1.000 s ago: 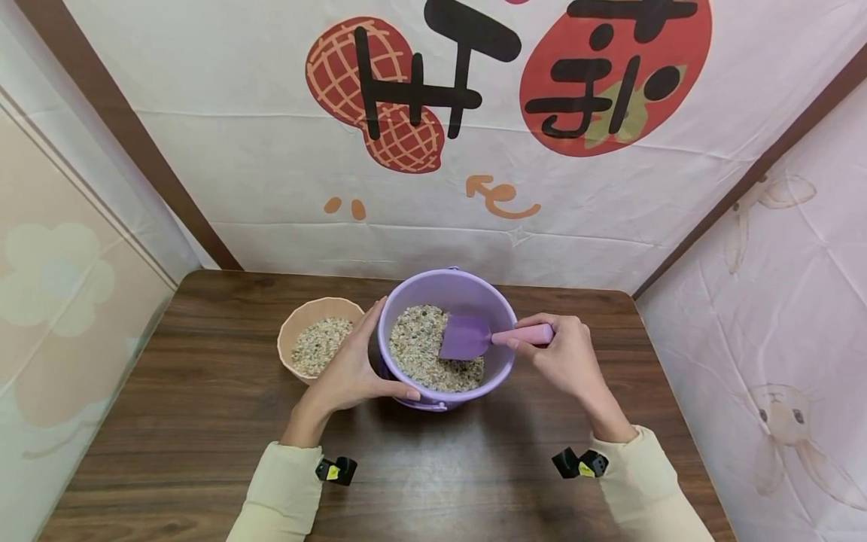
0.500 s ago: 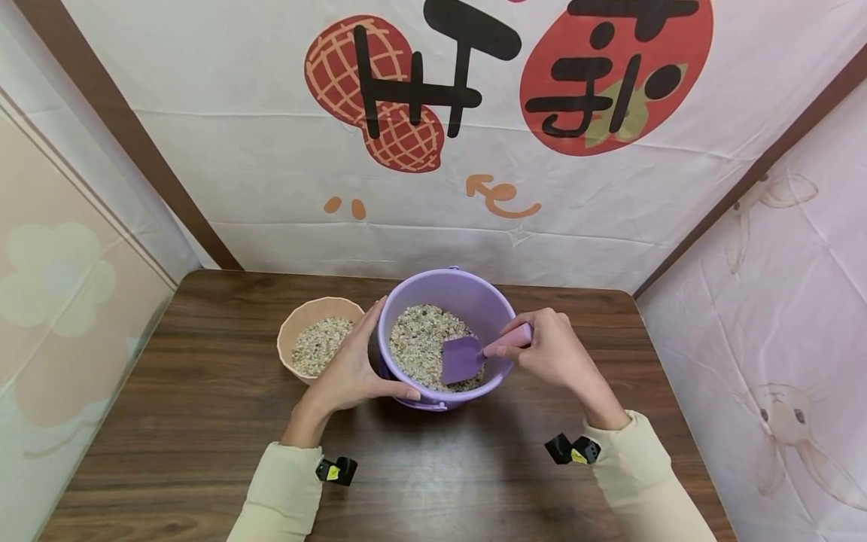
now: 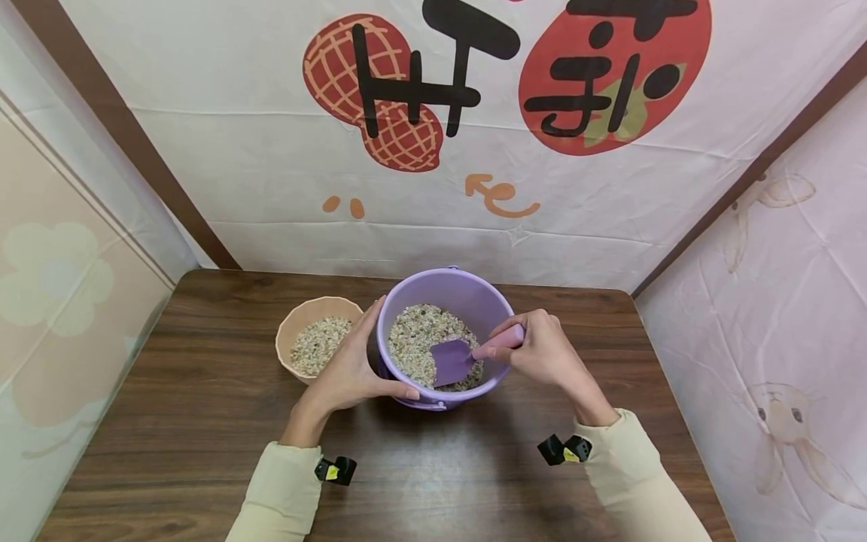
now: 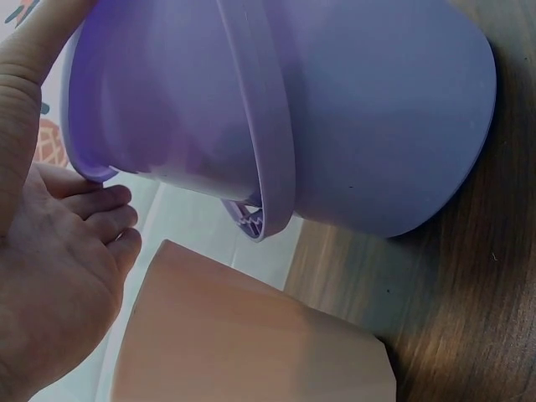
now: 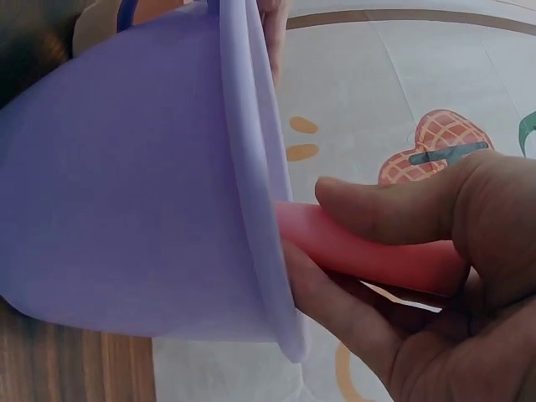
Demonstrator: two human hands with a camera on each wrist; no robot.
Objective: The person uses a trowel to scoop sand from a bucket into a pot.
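A purple bucket (image 3: 467, 292) stands on the wooden table with a layer of coarse, sand-like grains (image 3: 416, 339) inside. My left hand (image 3: 348, 373) holds the bucket at its left side, thumb along the front of the rim and fingers along the left. In the left wrist view the bucket's carrying handle (image 4: 266, 117) hangs down its side. My right hand (image 3: 542, 350) grips the pink handle (image 5: 368, 251) of a small shovel, reaching over the bucket's right rim. The shovel's purple blade (image 3: 450, 363) is tilted down into the grains, its front edge among them.
A peach faceted bowl (image 3: 290, 339) with similar grains stands left of the bucket, partly behind my left hand. The brown table (image 3: 203, 421) meets a printed white cloth wall (image 3: 271, 173) at the back. More cloth hangs on both sides.
The shovel blade has gone from flat over the right of the grains to tilted, lower and further left, near the front. My right hand has followed it leftward. My left hand and the bucket stay put.
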